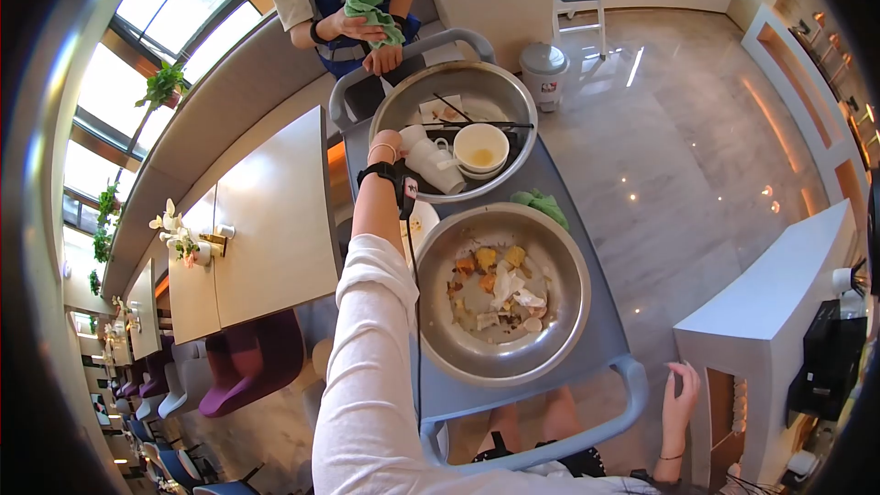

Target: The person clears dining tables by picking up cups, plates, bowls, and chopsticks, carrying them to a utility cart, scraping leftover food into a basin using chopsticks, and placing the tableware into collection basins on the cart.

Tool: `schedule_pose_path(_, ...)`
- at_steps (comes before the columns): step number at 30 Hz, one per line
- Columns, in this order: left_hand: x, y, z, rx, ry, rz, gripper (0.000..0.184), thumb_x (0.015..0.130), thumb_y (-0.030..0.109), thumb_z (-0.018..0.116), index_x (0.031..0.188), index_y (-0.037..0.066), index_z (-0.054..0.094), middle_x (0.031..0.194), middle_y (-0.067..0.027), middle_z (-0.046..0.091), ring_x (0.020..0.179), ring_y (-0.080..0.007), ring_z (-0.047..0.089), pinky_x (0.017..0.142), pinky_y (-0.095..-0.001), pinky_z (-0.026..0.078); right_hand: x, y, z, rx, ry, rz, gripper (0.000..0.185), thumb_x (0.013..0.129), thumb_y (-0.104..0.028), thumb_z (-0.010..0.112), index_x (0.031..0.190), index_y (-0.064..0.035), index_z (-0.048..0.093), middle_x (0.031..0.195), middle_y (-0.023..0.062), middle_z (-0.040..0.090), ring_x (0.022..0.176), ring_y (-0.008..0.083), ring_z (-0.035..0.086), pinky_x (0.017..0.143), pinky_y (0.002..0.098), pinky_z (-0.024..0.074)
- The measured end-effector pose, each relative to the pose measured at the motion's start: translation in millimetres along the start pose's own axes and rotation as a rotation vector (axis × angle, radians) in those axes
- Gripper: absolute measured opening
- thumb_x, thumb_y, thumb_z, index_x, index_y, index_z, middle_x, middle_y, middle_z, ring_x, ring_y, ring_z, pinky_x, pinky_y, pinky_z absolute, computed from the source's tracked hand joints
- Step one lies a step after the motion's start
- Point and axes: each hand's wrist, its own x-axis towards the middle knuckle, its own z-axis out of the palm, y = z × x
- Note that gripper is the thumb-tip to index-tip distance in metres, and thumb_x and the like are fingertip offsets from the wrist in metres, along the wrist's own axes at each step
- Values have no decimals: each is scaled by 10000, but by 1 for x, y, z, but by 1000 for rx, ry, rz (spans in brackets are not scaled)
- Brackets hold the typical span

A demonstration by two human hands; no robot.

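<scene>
My left hand (387,143) reaches over the near-left rim of the far metal basin (520,110), right beside a stack of white cups (433,161) lying on its side; its fingers are mostly hidden. To the right of the stack are white bowls (481,147), one inside another, with yellowish liquid in the top one. Dark sticks and a crumpled napkin lie behind them. The nearer metal basin (568,312) holds food scraps and used tissues. My right hand (679,399) hangs off the cart's right side, empty, its fingers apart.
Both basins stand on a grey-blue cart (573,229) with a green cloth (541,206) and a partly hidden white plate (421,224). Across it, a person (339,9) holds another green cloth. Wooden tables (275,220) stand left, a bin (544,73) behind, and a white counter (770,284) right.
</scene>
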Motion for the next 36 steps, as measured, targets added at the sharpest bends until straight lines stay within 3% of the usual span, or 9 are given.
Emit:
schedule_pose_path(2,-23,-2,-10,-109,72,41,378,851,311,609,1049,-10,584,849,-157,652,776,-259,639,677,-359,496,4,-8,-10,7,40,-46,161,822,-14,527,962,-49,598,1054,102,582,1136,305,469,983,408,346)
schedule_pose_path(5,-159,21,-59,-510,307,70,414,861,316,601,1108,-8,525,751,-127,645,606,-194,611,554,-306,477,14,-38,-34,41,83,-149,174,817,-12,526,974,-42,594,1057,98,584,1138,308,467,982,412,347)
schedule_pose_path(8,-321,-17,-82,-635,55,181,388,915,315,526,1160,17,485,659,-90,628,507,-95,571,409,-251,406,23,-61,-42,85,72,-360,182,830,-22,513,999,-29,582,1061,88,589,1131,306,473,974,407,355)
schedule_pose_path(12,-641,-75,-104,-730,-83,40,328,935,300,505,1161,61,508,704,-33,646,529,-53,493,487,-196,392,19,-111,-21,240,-81,-658,149,877,-70,492,989,-24,580,1023,80,615,1115,293,486,969,399,354)
schedule_pose_path(16,-929,-146,-22,-1032,403,-283,283,939,217,504,1167,51,524,904,-17,631,666,-63,527,560,-204,423,-40,-172,-13,367,-255,-940,149,906,-97,478,974,-19,587,971,85,631,1082,286,510,952,381,364)
schedule_pose_path(22,-1283,-65,160,-1391,1310,-1163,265,942,240,489,1147,85,557,876,-13,613,643,-32,494,605,-165,412,-234,-241,13,629,-678,-1209,185,930,-103,443,914,-5,600,951,107,625,1028,272,532,899,360,395)
schedule_pose_path(26,-1416,-32,278,-1501,1654,-1421,237,933,243,499,1115,114,578,872,-15,624,662,-23,513,607,-182,435,-432,-251,29,729,-940,-1386,189,922,-99,448,904,-5,610,940,112,621,1009,271,530,897,373,395)
schedule_pose_path(29,-1471,-55,328,-1485,1707,-1556,239,935,240,494,1118,111,577,919,-34,640,695,-42,539,662,-220,471,-577,-245,29,731,-1018,-1557,165,903,-88,472,901,-8,616,941,114,617,1003,276,530,899,379,393)
schedule_pose_path(36,-1526,-188,333,-1621,1767,-1297,288,944,271,485,1136,71,563,987,-71,639,778,-101,585,758,-263,496,-834,-250,18,674,-1365,-1729,138,890,-81,500,880,-13,620,902,107,607,984,276,539,874,362,415)
